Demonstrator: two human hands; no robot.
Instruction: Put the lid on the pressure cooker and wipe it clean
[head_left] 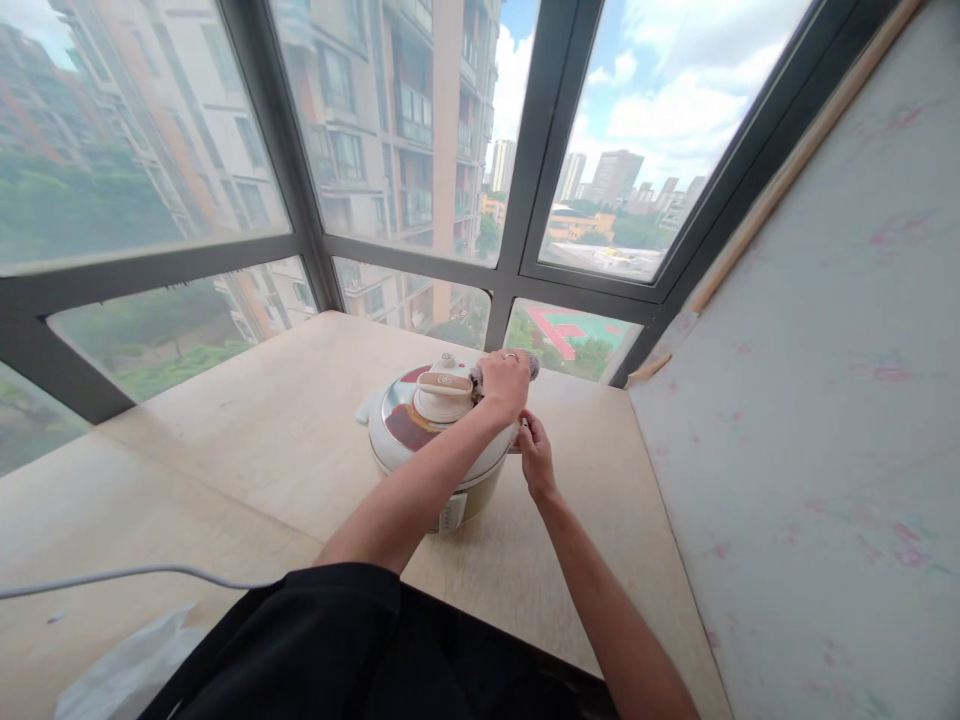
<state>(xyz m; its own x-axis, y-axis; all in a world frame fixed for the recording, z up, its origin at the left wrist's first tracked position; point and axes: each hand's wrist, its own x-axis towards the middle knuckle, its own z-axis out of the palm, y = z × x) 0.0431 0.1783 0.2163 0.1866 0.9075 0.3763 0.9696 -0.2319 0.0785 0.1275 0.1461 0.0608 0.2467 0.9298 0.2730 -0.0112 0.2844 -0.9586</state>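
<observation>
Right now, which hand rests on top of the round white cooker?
The left hand, wearing a ring; the right hand sits lower, against the cooker's side.

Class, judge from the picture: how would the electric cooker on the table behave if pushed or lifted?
The cooker looks squat and wide-based, so it would probably slide rather than tip on the wooden table. Its bulky lid suggests it is fairly heavy. Its glossy finish may be slippery.

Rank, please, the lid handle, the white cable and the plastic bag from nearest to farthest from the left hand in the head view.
1. Lid handle, just beside the left hand, atop the cooker.
2. White cable, across the counter, lower left.
3. Plastic bag, bottom-left corner.
</observation>
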